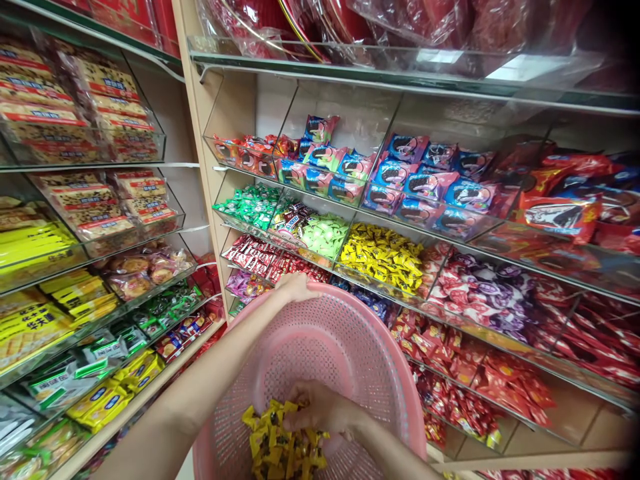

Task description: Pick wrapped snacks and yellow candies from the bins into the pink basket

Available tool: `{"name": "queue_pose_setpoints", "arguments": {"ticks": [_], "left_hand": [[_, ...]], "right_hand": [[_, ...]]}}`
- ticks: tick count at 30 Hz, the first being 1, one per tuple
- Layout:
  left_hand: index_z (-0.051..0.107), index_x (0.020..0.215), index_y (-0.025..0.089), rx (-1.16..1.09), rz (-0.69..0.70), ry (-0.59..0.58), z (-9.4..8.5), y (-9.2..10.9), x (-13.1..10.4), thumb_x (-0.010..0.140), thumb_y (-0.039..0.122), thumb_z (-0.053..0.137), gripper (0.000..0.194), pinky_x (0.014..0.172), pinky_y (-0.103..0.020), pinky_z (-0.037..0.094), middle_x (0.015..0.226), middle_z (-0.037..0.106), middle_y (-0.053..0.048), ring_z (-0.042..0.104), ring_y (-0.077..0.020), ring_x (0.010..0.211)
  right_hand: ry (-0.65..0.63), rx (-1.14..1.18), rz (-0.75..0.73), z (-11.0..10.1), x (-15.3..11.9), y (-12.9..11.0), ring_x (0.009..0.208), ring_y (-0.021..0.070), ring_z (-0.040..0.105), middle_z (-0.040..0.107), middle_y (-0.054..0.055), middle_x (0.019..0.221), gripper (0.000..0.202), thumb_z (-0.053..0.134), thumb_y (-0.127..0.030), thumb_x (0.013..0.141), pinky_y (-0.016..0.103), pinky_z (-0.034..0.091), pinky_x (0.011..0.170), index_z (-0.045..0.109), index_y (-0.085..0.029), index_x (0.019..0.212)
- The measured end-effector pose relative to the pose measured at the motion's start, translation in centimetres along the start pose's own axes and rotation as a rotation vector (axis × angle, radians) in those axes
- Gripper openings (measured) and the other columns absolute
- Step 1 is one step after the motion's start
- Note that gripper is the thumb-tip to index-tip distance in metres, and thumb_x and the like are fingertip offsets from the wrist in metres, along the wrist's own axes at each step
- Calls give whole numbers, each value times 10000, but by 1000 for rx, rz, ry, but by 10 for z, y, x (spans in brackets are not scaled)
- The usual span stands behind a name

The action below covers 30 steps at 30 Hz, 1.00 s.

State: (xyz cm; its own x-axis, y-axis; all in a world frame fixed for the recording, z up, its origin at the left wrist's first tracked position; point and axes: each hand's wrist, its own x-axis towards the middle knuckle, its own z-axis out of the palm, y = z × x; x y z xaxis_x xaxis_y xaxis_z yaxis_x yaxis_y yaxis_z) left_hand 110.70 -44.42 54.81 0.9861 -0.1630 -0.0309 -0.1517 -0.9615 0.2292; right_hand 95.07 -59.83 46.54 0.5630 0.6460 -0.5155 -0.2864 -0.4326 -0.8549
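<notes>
Left hand (295,287) far forward, fingers curled (arm outstretched); right hand (320,408) low, fingers closed downward.

1. Bright, even indoor light fills the view; shadows are soft.
2. Glare streaks the clear plastic bins (350,113) and the wrapped goods on the top shelf (400,67).
3. Edges bend and blur; the right corners darken.

Pink basket (350,347) is open on top w/ free room above the yellow candies (280,447). Clear bin fronts (320,257) block shelves straight ahead; gaps above them look passable, prob.
</notes>
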Motion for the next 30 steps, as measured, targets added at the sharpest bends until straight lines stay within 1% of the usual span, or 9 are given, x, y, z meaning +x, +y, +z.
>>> {"name": "queue_pose_setpoints", "arguments": {"ticks": [4, 6, 9, 13, 19, 21, 24, 26, 30], "left_hand": [[654, 815, 211, -1, -1, 3, 0, 0, 0, 633, 775, 438, 630, 715, -329, 489, 875, 701, -92, 649, -266, 834], [656, 811, 212, -2, 2, 5, 1, 0, 0, 635, 777, 435, 632, 717, -334, 490, 871, 700, -93, 649, -271, 835], [659, 814, 210, -1, 5, 7, 1, -1, -1, 628, 781, 440, 639, 728, -342, 491, 878, 699, -98, 646, -279, 849], [662, 806, 213, 2, 5, 5, 1, -1, -1, 626, 784, 434, 641, 733, -345, 491, 884, 700, -96, 646, -284, 861], [662, 817, 200, 10, 1, 2, -1, 1, -2, 631, 792, 411, 670, 734, -367, 493, 918, 694, -118, 643, -303, 874], [663, 824, 199, 11, 1, 1, -1, 1, -2, 637, 790, 404, 671, 736, -370, 493, 922, 693, -117, 642, -306, 879], [663, 816, 198, 10, 6, -1, -1, 0, -3, 642, 789, 397, 671, 739, -365, 493, 910, 696, -112, 642, -307, 881], [661, 823, 193, 10, 8, -2, -1, -1, -4, 641, 789, 398, 676, 739, -359, 494, 908, 697, -115, 641, -306, 883], [656, 823, 185, 9, 6, -7, -2, -1, -4, 637, 794, 396, 688, 738, -353, 494, 905, 697, -122, 642, -303, 877]], "right_hand": [[-71, -284, -43, 6, -1, -3, 556, 95, 444, 574, -25, 650, 379, 763, -477, 514, 221, 307, 496, 642, -198, 740], [-133, -309, -18, 7, -2, -6, 531, 98, 445, 577, -22, 629, 353, 741, -491, 546, 230, 312, 495, 653, -204, 731], [-97, -119, -44, 3, -3, -14, 493, 98, 461, 576, -14, 604, 348, 693, -514, 597, 231, 320, 479, 630, -191, 712], [-30, 185, -50, -9, -4, -25, 444, 80, 470, 606, -16, 628, 343, 705, -459, 586, 192, 285, 403, 595, -182, 755], [49, 248, -61, -13, 5, -17, 427, 76, 464, 572, -31, 572, 325, 707, -443, 599, 185, 306, 374, 593, -164, 721], [42, 364, -49, -13, 7, -16, 485, 80, 486, 587, -20, 636, 297, 687, -427, 631, 188, 355, 405, 598, -164, 735], [4, 556, -35, -15, 6, -20, 614, 101, 542, 610, -4, 754, 267, 686, -313, 620, 227, 453, 526, 617, -166, 831], [-23, 615, -34, -16, 4, -25, 636, 106, 559, 608, -5, 760, 298, 675, -220, 577, 238, 466, 571, 625, -156, 864], [-71, 603, -36, -12, 0, -27, 603, 90, 556, 597, -23, 718, 371, 680, -118, 497, 207, 431, 550, 632, -153, 863]]}}
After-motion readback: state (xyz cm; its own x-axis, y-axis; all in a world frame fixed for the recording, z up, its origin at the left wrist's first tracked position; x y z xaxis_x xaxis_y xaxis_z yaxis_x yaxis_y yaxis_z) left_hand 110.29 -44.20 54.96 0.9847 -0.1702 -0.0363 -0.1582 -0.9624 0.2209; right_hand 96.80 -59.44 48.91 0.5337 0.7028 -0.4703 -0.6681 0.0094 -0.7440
